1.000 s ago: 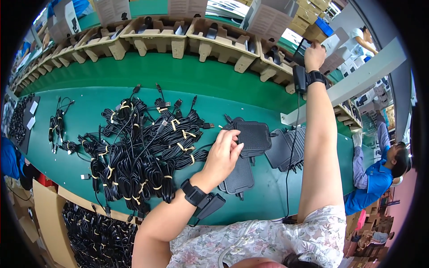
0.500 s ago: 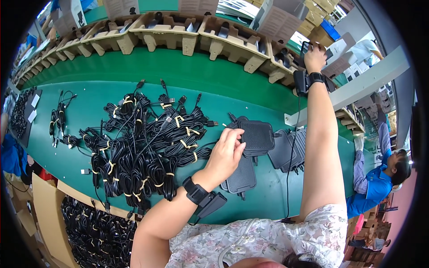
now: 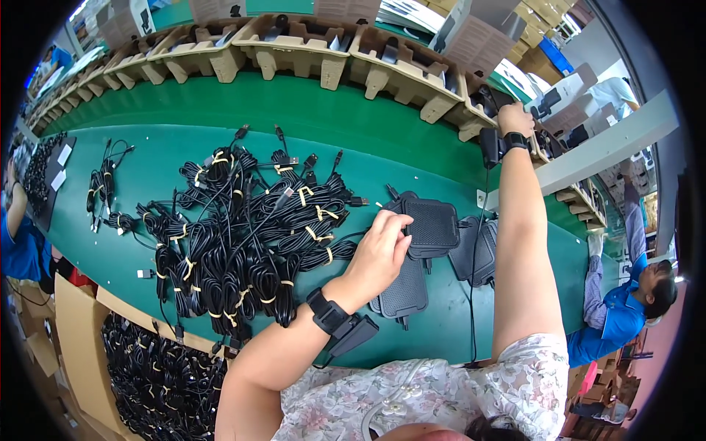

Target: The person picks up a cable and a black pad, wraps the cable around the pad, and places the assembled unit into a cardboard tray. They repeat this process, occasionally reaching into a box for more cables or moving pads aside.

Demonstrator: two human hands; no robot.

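My right hand (image 3: pixel 515 119) reaches out to a brown moulded tray (image 3: pixel 471 117) at the far right. Its fingers are bent around a black flat panel (image 3: pixel 500 96) lowered against the tray; the fingertips are partly hidden. Close to my body, my left hand (image 3: pixel 379 250) hovers at the left edge of a black mesh-faced panel (image 3: pixel 434 224), fingers loosely curled and thumb apart, holding nothing visible. Another mesh panel (image 3: pixel 403 288) lies below that one. More black panels (image 3: pixel 474 252) rest beside my right forearm. Left of my left hand spreads a heap of tied black cables (image 3: pixel 239 235).
Several moulded trays (image 3: pixel 290 60) with dark parts line the table's back. Below the table's front-left edge stands a carton (image 3: pixel 81 345) full of cables. A white metal post (image 3: pixel 588 158) slants past my right wrist. A person in blue (image 3: pixel 618 316) is at right, another (image 3: pixel 26 242) at left.
My right hand has brought the black panel from above the tray down against it, its fingers now bent lower. My left hand keeps its place beside the mesh panel. The whole view has shifted slightly.
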